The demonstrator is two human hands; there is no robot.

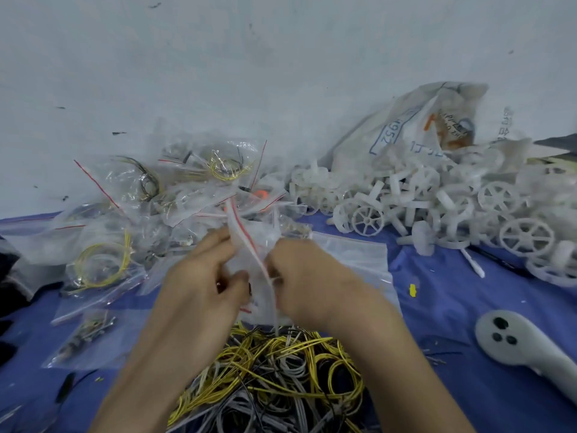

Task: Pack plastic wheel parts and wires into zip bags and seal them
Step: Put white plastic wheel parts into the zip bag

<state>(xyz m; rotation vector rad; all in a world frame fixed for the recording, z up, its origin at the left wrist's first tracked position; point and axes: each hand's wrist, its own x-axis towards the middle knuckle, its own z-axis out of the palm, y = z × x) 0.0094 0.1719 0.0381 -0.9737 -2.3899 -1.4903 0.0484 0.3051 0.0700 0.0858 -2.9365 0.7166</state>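
A clear zip bag [249, 245] with a red stripe along its mouth is held up in the middle of the view. My left hand [199, 282] pinches its left side and my right hand [306, 276] pinches its right side, both near the striped edge. Motion blur hides what lies inside the bag. Below my wrists lies a tangle of yellow, grey and black wires [274, 376]. A heap of white plastic wheel parts [437, 207] covers the right rear of the blue cloth [452, 307].
Filled zip bags [150, 195] with wires are piled at the left rear against the wall. A flat stack of bags [359, 254] lies behind my right hand. A big printed sack [421, 126] leans on the wall. A white handheld controller [524, 348] lies front right.
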